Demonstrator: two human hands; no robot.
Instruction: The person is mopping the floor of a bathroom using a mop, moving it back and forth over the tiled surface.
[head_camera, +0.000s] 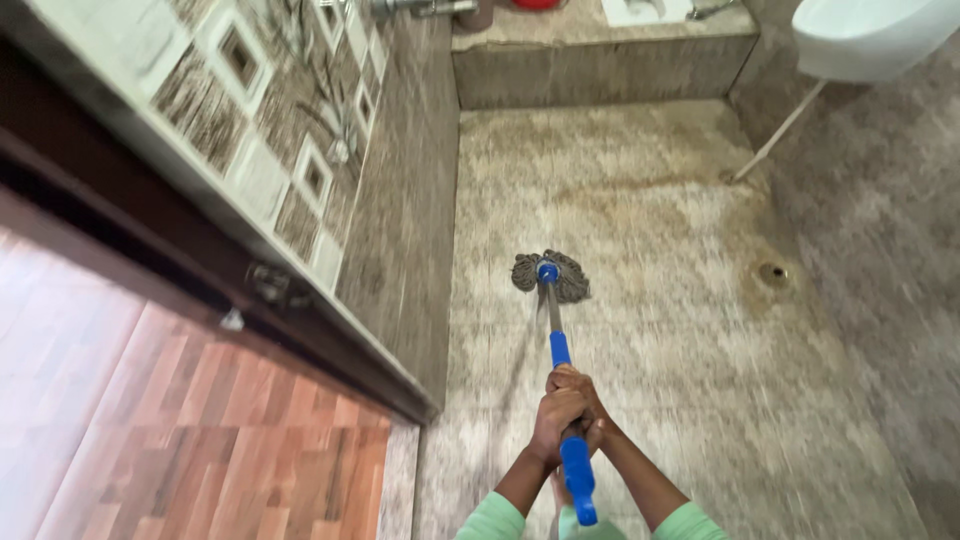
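Left hand (556, 418) & right hand (590, 408), grips both wrapped tight on the blue mop handle (577, 470), w/ the grey mop head (552, 276) flat on the floor (660, 300), left of the drain (772, 272).

At lower centre, the left hand (556, 413) and right hand (583, 400) gripped a blue-handled mop (552, 310), its grey head resting mid-frame on the stained tile floor (680, 300).

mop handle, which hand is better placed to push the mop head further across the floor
Probably the right hand: it looks wrapped over the left hand and slightly further along the mop handle, nearer the mop head. The hands overlap, so it is a close call.
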